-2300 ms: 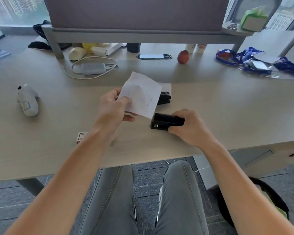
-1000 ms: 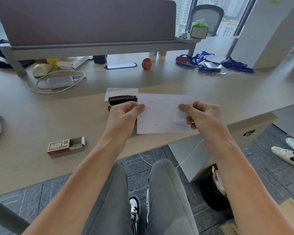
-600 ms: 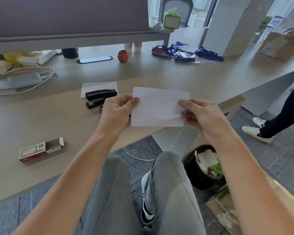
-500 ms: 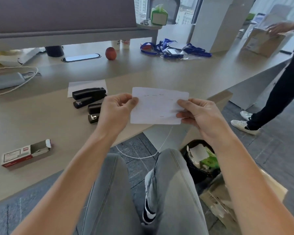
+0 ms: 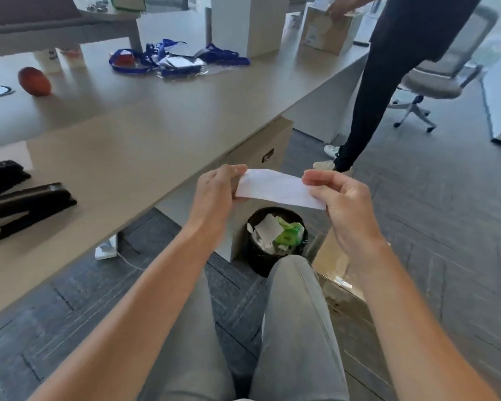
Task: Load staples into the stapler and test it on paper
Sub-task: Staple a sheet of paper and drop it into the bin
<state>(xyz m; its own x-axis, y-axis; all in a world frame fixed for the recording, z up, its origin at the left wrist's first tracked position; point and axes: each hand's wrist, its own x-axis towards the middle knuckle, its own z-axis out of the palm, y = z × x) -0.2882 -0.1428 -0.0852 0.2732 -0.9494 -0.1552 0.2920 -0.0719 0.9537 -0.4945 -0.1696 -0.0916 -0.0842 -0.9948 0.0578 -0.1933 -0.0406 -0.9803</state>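
Note:
A white sheet of paper (image 5: 275, 189) is held between both hands, off the desk's right end and above a black waste bin (image 5: 276, 241). My left hand (image 5: 214, 195) pinches its left edge and my right hand (image 5: 340, 202) pinches its right edge; the sheet is tilted nearly flat. A black stapler (image 5: 26, 211) lies shut on the desk (image 5: 133, 146) at the far left. A second black stapler (image 5: 0, 176) sits behind it, partly cut off by the frame, on another white sheet (image 5: 9, 154).
The bin holds paper scraps and green wrapping. A cardboard box (image 5: 339, 282) stands right of my knee. On the desk are an apple (image 5: 34, 81) and blue lanyards (image 5: 171, 57). A standing person (image 5: 394, 70) and an office chair (image 5: 434, 79) are at the right.
The view has swung right and my hands have carried the paper off the desk to above the bin. The sheet has tipped from facing me to nearly flat. The staple box has left the view.

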